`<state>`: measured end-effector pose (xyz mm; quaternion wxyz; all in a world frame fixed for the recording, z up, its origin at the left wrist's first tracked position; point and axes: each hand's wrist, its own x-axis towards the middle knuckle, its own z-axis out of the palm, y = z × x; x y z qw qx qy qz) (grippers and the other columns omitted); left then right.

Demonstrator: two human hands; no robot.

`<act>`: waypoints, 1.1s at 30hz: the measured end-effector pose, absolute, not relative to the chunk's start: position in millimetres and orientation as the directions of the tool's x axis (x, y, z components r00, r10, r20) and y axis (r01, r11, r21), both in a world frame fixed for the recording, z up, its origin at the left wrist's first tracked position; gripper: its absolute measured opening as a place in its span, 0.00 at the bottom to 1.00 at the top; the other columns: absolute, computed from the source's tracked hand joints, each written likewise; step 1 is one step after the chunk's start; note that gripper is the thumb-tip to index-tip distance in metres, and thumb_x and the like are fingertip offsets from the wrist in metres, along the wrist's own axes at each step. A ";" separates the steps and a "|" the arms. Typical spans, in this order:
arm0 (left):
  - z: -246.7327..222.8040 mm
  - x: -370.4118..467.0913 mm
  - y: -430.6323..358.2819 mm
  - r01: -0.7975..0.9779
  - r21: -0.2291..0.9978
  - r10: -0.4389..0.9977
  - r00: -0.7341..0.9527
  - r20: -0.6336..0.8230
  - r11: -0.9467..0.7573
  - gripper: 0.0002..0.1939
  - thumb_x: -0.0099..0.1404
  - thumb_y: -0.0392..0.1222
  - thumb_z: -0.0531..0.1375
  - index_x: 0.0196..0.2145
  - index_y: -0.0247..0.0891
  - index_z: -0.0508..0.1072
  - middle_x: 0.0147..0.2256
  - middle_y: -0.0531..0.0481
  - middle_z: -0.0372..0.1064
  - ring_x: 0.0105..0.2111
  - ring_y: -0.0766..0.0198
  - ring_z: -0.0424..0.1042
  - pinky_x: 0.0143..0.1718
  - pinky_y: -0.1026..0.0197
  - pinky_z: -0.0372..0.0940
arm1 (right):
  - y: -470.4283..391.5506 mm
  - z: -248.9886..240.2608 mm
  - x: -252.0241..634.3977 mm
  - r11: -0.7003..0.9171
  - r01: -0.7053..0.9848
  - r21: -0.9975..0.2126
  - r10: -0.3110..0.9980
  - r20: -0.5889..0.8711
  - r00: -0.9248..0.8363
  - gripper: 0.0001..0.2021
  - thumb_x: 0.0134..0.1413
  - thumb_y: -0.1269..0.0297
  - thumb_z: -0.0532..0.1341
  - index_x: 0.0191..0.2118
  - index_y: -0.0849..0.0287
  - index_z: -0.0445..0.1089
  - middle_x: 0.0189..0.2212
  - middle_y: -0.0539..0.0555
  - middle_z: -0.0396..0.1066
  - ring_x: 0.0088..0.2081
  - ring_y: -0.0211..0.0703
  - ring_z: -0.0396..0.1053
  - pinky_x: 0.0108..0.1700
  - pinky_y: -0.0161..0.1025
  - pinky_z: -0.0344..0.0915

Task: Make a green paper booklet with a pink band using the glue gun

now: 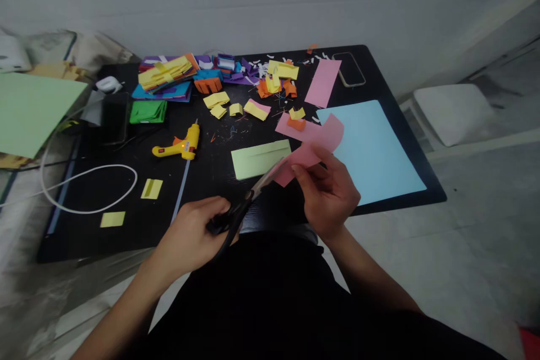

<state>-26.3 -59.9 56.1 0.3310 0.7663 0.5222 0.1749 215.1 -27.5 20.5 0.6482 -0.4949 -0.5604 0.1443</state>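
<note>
My left hand [196, 233] is closed round the handles of black-handled scissors [250, 194]. The blades point up and to the right, and they meet a piece of pink paper [301, 158] at its left end. Between thumb and fingers, my right hand [331, 191] pinches that pink paper. Just left of it a pale green paper piece [259, 158] lies flat on the black table. A sheet of light blue paper [375, 152] lies under and beyond my right hand. Another pink strip [323, 83] rests farther back.
A yellow glue gun [188, 142] lies left of centre. Stacks of coloured paper [166, 74], green folded paper [148, 112] and scattered scraps cover the back. A phone [349, 70] sits at the back right. A white cable [88, 211] loops at the left; a stool [453, 109] stands right.
</note>
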 end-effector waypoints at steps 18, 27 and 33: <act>58.7 -25.8 -59.8 0.693 0.673 0.916 0.398 -0.059 -0.258 0.12 0.62 0.38 0.62 0.24 0.40 0.63 0.23 0.58 0.61 0.23 0.69 0.60 0.26 0.65 0.55 | -28.3 22.4 214.1 0.466 0.378 -0.800 0.734 0.588 0.340 0.22 0.59 0.72 0.72 0.58 0.48 0.76 0.42 0.49 0.82 0.37 0.42 0.82 0.38 0.38 0.85; 58.1 -25.9 -61.5 0.690 0.681 0.917 0.394 -0.068 -0.246 0.11 0.61 0.36 0.63 0.25 0.40 0.63 0.23 0.59 0.60 0.23 0.69 0.60 0.26 0.65 0.54 | -28.7 24.1 214.3 0.451 0.393 -0.801 0.743 0.581 0.332 0.20 0.60 0.70 0.72 0.57 0.49 0.76 0.42 0.50 0.82 0.38 0.42 0.82 0.38 0.39 0.85; 58.9 -25.7 -61.7 0.693 0.679 0.915 0.397 -0.078 -0.242 0.11 0.61 0.36 0.62 0.25 0.40 0.63 0.23 0.59 0.60 0.23 0.69 0.60 0.26 0.65 0.54 | -28.3 22.6 214.2 0.472 0.380 -0.795 0.737 0.593 0.324 0.21 0.60 0.71 0.71 0.58 0.49 0.76 0.43 0.50 0.81 0.38 0.42 0.82 0.37 0.39 0.85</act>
